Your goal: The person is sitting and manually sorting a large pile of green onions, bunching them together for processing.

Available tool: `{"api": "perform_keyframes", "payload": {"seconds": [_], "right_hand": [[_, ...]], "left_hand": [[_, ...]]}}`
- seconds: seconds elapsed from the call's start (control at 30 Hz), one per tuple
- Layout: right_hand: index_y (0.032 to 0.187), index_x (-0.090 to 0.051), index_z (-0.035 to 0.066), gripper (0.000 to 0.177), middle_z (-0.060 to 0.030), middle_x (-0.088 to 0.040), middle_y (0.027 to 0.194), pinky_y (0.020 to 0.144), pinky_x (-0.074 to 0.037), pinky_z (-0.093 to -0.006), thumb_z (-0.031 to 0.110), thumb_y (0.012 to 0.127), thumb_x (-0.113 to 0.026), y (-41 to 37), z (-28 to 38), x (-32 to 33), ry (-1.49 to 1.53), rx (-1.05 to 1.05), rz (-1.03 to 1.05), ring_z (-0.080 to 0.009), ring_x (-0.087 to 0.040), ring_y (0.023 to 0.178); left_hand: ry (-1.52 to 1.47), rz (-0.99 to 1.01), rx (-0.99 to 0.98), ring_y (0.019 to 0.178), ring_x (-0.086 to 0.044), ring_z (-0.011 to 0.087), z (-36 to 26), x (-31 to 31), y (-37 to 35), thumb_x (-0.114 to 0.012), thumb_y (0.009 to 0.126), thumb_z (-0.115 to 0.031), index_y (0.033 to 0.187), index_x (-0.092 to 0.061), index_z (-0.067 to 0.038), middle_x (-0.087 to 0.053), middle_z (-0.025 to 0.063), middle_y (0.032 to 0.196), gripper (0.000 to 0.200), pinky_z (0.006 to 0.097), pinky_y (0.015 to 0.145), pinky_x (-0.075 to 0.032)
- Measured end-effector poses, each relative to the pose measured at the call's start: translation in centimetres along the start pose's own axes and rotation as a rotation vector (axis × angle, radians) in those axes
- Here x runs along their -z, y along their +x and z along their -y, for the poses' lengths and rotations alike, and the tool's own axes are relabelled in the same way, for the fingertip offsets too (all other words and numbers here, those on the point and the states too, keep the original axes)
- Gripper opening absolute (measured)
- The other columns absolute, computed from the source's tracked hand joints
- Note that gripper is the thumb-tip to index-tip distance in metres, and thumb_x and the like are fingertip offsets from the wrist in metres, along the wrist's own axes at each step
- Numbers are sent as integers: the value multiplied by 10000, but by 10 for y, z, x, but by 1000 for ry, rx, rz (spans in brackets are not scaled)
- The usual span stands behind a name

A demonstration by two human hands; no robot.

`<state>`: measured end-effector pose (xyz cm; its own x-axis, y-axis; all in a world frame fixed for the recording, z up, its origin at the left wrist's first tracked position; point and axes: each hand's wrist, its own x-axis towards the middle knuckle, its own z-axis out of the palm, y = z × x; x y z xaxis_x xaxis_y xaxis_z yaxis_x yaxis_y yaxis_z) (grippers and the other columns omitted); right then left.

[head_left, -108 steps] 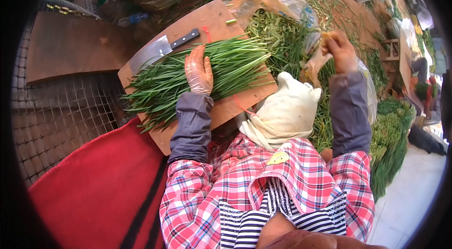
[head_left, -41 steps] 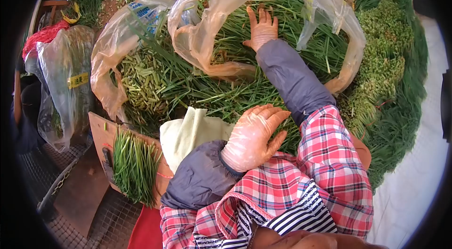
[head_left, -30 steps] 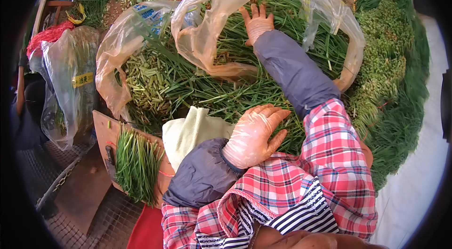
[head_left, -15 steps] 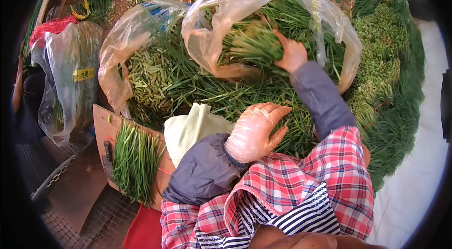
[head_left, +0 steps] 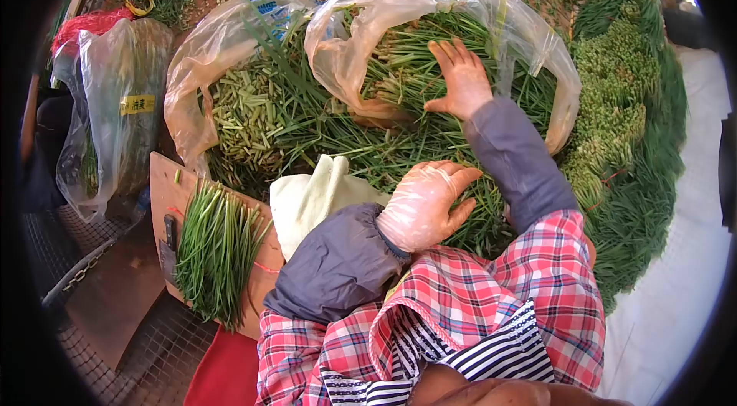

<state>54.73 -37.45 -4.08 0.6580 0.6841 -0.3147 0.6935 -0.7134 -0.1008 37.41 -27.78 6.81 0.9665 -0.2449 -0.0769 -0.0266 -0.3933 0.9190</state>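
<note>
My right hand (head_left: 463,82) is open with spread fingers, palm down over the chive-like greens (head_left: 414,49) heaped inside a clear plastic bag (head_left: 564,72). My left hand (head_left: 428,205), in a thin clear glove, is held low before my chest. Its fingers are stretched out with the thumb apart, and nothing shows in it. Loose green leaves (head_left: 368,149) lie beyond it, and a pale cloth (head_left: 307,203) lies beside its sleeve. At the left, a bunch of chive-like greens (head_left: 219,256) rests on a wooden board (head_left: 165,176) beside a black-handled knife (head_left: 170,233).
A second plastic bag (head_left: 184,99) holds cut stalk pieces (head_left: 249,110). Farther left stands a filled clear bag (head_left: 115,84) with a yellow label. A long stacked row of greens (head_left: 614,114) runs down the right, alongside a white sheet (head_left: 683,199).
My right hand has let go of the bunch of greens it was moving in the bag, and its fingers have spread. My left hand has barely moved.
</note>
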Motion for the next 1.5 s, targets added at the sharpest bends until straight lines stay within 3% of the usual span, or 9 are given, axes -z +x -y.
{"api": "perform_keyframes", "payload": {"seconds": [0.17,0.4,0.57,0.63,0.77,0.83,0.93,1.17,1.5], "right_hand": [[1367,-185,135,1020,-150,-325,1351,988,-307,-462,391,573,-772,88,-6,-8,234,-26,233,-325,-299,1259],[1354,-270,151,847,-144,-442,1270,899,-411,-353,290,660,-733,111,-17,-43,-224,-103,331,-302,-484,1106],[1165,-488,22,622,-220,-589,991,824,-437,-389,333,678,-720,125,-57,-36,252,-471,19,-320,-567,957],[1200,-449,52,651,-174,-560,1106,851,-445,-385,343,681,-712,110,-50,-14,29,-365,-107,-301,-534,1042],[1351,-243,73,966,-184,-471,1210,897,-412,-361,403,603,-757,40,-33,-51,688,91,-132,-326,-498,1065],[1394,-70,91,1133,-171,-440,1232,928,-371,-371,423,570,-773,-2,-1,-40,298,-102,201,-325,-472,1084],[1399,0,114,1196,-146,-405,1266,951,-328,-381,436,552,-780,-22,-14,-95,31,-303,128,-298,-407,1154],[1396,-92,128,1082,-130,-538,1117,875,-398,-363,374,587,-767,21,-26,-86,-96,-316,379,-274,-530,1011],[1086,-549,29,575,-85,-615,990,804,-474,-339,53,568,-794,-66,-141,-12,1619,-267,-98,-184,-589,885]], "left_hand": [[-25,-4,13,980,-517,337,2,0,-2,-574,778,-192,1104,-521,-38,-550,167,1059,364,408,854,-399],[-11,17,40,1007,-507,327,1,3,0,-570,778,-203,1119,-516,-38,-548,166,1065,383,414,887,-382],[-27,15,34,1010,-504,320,2,1,-1,-571,777,-205,1115,-517,-35,-547,158,1045,382,412,894,-378],[-18,10,28,1013,-502,318,2,3,-1,-571,778,-206,1115,-517,-36,-545,157,1046,381,412,895,-378],[-26,-33,0,1004,-509,320,2,2,-2,-574,779,-199,1116,-519,-44,-550,156,1039,375,415,891,-381],[-24,-24,-5,1001,-512,324,2,1,-3,-576,778,-193,1111,-521,-44,-553,160,1035,369,416,887,-385],[-8,-32,-5,992,-516,329,2,2,-5,-578,776,-187,1104,-523,-39,-555,165,1036,364,416,875,-393],[-28,1,9,956,-530,336,7,-2,0,-572,778,-182,1091,-527,-28,-563,176,1026,352,410,837,-412],[-379,-159,237,1069,-511,205,30,-1,11,-560,830,-172,1162,-502,13,-561,124,1130,384,306,923,-376]]}}
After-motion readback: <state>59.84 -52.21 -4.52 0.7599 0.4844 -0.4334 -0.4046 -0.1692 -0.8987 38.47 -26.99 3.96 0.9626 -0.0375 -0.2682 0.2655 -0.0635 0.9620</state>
